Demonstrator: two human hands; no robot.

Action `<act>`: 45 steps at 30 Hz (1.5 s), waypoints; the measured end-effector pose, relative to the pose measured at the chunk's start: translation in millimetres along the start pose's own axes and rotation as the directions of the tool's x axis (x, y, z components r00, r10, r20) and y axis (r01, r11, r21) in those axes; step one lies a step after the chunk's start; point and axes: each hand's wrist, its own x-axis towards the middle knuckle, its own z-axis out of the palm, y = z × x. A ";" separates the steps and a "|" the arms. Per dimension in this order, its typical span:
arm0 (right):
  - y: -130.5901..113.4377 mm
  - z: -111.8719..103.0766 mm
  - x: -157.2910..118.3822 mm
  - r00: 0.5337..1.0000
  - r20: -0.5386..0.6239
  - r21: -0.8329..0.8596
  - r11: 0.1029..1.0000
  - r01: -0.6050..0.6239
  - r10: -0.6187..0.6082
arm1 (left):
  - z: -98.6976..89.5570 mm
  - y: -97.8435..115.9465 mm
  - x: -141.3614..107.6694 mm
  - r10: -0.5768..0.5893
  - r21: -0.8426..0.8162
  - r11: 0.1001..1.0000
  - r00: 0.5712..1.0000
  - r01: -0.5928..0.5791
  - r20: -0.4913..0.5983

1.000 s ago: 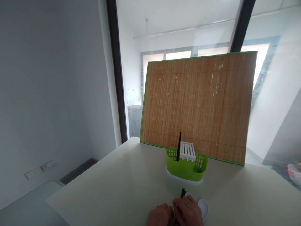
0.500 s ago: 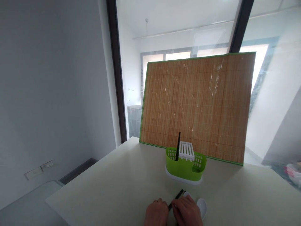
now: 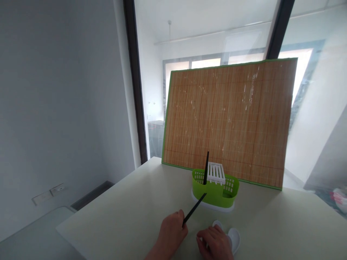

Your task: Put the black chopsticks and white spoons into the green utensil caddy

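My left hand (image 3: 173, 227) is closed around black chopsticks (image 3: 193, 209). They slant up and to the right, with their tips in front of the green utensil holder (image 3: 213, 195). My right hand (image 3: 215, 242) rests low at the table with its fingers curled. Whatever may be inside its fingers is hidden. Beside and partly under it lie white spoons: one bowl (image 3: 234, 238) shows to its right, and another white rounded end (image 3: 217, 224) shows just beyond its knuckles. Another black chopstick (image 3: 206, 168) stands upright in the holder's left compartment.
A white slatted rack (image 3: 216, 172) sits across the middle of the holder. Behind it, a bamboo mat (image 3: 227, 122) with green edging leans at the back of the white table (image 3: 121, 213). A glass partition stands beyond, and a grey wall (image 3: 67, 108) rises on the left.
My left hand has lifted the black chopsticks off the table beside my right hand and swung them up toward the holder. The right hand has let go of them and stays near the spoons.
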 end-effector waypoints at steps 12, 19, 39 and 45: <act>0.4 24.6 -15.0 0.978 0.107 0.060 0.981 -0.184 0.177 | -14.4 43.7 -9.0 0.106 -0.646 0.723 0.963 -0.245 -0.246; -0.9 21.6 -16.2 0.960 0.160 0.101 0.963 -0.248 0.231 | -13.8 39.8 -10.8 0.139 -0.746 0.594 0.951 -0.302 -0.274; 8.5 34.0 -23.9 0.933 0.290 -0.042 0.977 -0.210 0.213 | -46.0 24.2 -6.8 0.207 -0.748 0.595 0.955 -0.294 -0.211; 12.6 22.7 -19.0 0.942 0.243 0.124 0.956 -0.267 0.231 | -101.8 19.4 23.8 0.118 -0.748 0.533 0.910 -0.395 -0.397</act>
